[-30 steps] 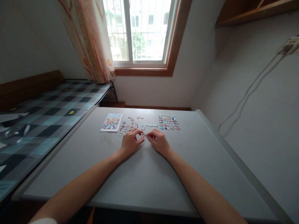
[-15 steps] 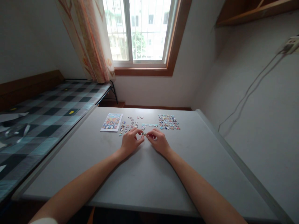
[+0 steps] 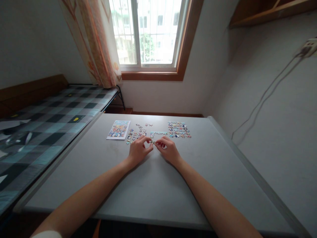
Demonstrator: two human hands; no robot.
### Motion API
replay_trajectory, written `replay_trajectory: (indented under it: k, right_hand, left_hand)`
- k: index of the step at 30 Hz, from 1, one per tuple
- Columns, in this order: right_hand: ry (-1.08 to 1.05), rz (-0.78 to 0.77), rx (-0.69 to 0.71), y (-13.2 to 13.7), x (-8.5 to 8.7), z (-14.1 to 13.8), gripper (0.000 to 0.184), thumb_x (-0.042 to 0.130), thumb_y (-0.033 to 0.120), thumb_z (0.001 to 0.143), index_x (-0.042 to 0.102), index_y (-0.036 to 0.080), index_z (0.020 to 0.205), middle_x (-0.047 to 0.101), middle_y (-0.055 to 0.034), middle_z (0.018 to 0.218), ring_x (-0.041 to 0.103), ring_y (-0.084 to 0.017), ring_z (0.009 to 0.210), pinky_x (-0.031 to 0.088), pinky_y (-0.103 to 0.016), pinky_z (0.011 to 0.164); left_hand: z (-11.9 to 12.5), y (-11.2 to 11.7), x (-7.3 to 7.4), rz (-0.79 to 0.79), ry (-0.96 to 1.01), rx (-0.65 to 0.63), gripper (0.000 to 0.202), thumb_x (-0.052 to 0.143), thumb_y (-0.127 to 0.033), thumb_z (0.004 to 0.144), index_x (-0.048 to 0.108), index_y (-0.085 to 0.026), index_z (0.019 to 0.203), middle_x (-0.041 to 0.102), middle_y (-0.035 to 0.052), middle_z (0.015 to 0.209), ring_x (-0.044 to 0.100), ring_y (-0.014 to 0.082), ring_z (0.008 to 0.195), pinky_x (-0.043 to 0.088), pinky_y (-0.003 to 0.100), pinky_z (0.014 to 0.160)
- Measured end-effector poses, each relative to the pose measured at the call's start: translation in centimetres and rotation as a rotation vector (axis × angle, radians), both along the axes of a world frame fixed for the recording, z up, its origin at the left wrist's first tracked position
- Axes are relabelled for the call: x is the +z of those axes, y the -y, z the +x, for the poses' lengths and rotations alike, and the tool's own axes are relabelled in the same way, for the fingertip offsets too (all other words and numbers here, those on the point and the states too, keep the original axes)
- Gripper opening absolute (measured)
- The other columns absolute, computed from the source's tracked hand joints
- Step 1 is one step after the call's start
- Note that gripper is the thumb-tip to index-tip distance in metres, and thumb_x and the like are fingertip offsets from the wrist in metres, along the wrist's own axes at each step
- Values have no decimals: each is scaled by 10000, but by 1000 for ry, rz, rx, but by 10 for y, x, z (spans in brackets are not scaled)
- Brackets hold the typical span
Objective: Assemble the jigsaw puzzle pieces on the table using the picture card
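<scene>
My left hand (image 3: pixel 140 147) and my right hand (image 3: pixel 167 148) meet near the middle of the table, each pinching at small jigsaw puzzle pieces (image 3: pixel 153 142) between the fingertips. Whether it is one piece or two joined is too small to tell. Just beyond my fingers lies a joined strip of puzzle (image 3: pixel 158 133), pale blue along its top and turning down at the left. Loose puzzle pieces (image 3: pixel 135 135) are spread past my left hand, partly hidden by it. Another group of loose pieces (image 3: pixel 178 129) lies in rows beyond my right hand.
A colourful picture sheet (image 3: pixel 119 130) lies flat on the grey table (image 3: pixel 153 188), left of the pieces. To the left stands a bed with a checked cover (image 3: pixel 61 122). A cable (image 3: pixel 262 100) hangs along the right wall; a curtained window (image 3: pixel 148 33) is ahead.
Almost nothing differs. Both hands stay in the same place, still pinching at the small pieces between them.
</scene>
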State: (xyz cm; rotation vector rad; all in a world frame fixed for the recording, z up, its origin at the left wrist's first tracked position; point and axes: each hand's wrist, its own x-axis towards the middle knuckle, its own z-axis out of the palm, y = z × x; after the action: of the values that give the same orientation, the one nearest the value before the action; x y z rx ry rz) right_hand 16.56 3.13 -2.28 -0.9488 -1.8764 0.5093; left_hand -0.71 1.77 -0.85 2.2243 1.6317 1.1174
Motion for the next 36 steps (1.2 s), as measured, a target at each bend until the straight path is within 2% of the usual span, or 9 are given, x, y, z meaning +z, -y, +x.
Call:
replay_trajectory:
  k: [6, 26, 36]
  right_hand:
    - [8, -9, -22, 0, 0, 0, 88, 573, 221, 821, 625, 192, 756, 544, -6, 711, 513, -114, 633, 433, -241, 598]
    - [34, 0, -6, 1, 1, 0, 160, 573, 222, 812, 570, 181, 658, 521, 6, 669, 463, -102, 594, 393, -222, 571]
    - [24, -1, -51, 1, 1, 0, 126, 565, 219, 818, 597, 190, 700, 523, 2, 673, 477, -113, 611, 404, -238, 589]
  left_hand:
    - [0, -1, -1, -9, 26, 8, 158, 597, -301, 770, 630, -242, 912, 625, -36, 819, 517, 68, 531, 421, 214, 623]
    - [-3, -3, -5, 9, -6, -37, 129, 567, -306, 799, 616, -202, 739, 594, -31, 696, 516, 82, 564, 389, 211, 591]
    - [-3, -4, -5, -5, -16, -31, 196, 543, -350, 820, 622, -204, 716, 603, -14, 692, 519, 93, 579, 391, 220, 592]
